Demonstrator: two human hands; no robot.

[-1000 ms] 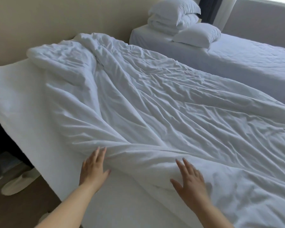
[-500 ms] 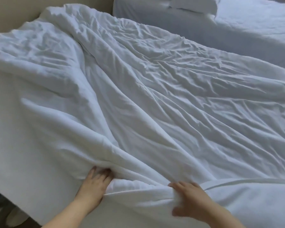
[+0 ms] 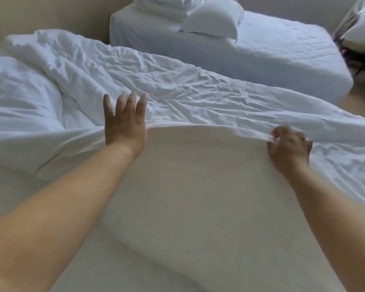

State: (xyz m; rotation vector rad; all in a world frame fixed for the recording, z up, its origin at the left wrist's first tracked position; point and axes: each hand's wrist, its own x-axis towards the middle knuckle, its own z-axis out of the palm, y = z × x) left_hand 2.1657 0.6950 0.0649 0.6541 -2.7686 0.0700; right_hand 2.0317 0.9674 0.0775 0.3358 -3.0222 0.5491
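Note:
A crumpled white duvet (image 3: pixel 198 87) covers the near bed. Its near edge is lifted into an arched fold between my hands, and its shaded underside (image 3: pixel 198 197) faces me and fills the lower middle of the view. My left hand (image 3: pixel 124 121) is at the left end of the fold, fingers straight and spread over the top, back of the hand toward me. At the right end my right hand (image 3: pixel 287 146) has curled fingers pinching the duvet's edge. Both forearms reach forward from the bottom corners.
A second bed (image 3: pixel 272 49) with a smooth white sheet stands at the back right, carrying a pillow (image 3: pixel 211 17) and stacked bedding (image 3: pixel 156 7). A beige wall (image 3: pixel 51 15) runs behind. At the far right a dark-framed chair (image 3: pixel 358 53) holds another pillow beside bare floor.
Both hands have raised the duvet's near edge from the mattress and carried it up and forward. The left hand's fingers have straightened out of their grip. The view has tilted up.

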